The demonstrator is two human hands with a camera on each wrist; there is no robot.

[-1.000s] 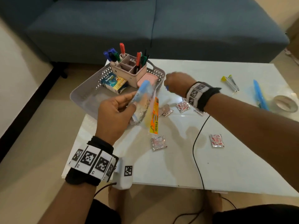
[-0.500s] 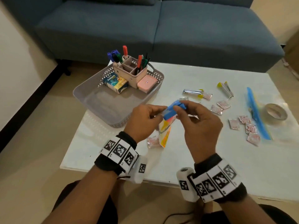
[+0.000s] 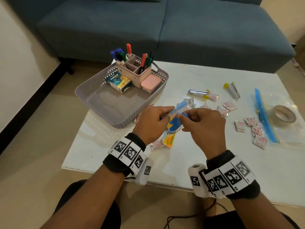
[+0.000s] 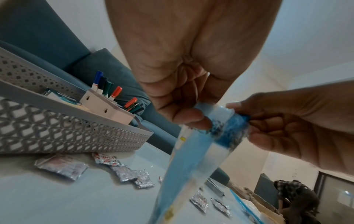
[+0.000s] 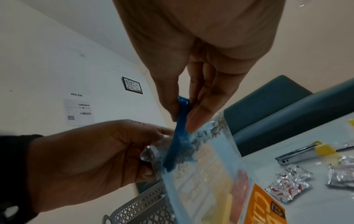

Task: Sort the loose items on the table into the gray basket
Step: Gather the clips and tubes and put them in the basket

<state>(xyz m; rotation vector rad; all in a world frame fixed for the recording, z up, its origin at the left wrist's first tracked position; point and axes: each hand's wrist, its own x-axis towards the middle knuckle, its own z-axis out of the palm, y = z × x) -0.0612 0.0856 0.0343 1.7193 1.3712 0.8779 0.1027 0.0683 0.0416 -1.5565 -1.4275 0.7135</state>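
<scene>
packet (image 3: 175,123): held above table (image 3: 181,164), beside basket (image 3: 92,90)
left hand (image 3: 152,123): fingers pinched on packet top
right hand (image 3: 203,128): blue flap pinched
sachets (image 3: 240,126): scattered on table

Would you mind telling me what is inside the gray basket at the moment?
The gray basket holds a pink organizer with markers, a pink lidded box and a small carton. Whatever lies behind the organizer is hidden.

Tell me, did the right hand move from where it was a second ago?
Yes. The right hand came back from beside the gray basket toward the person, and now pinches the blue-topped plastic bag that the left hand holds.
</scene>
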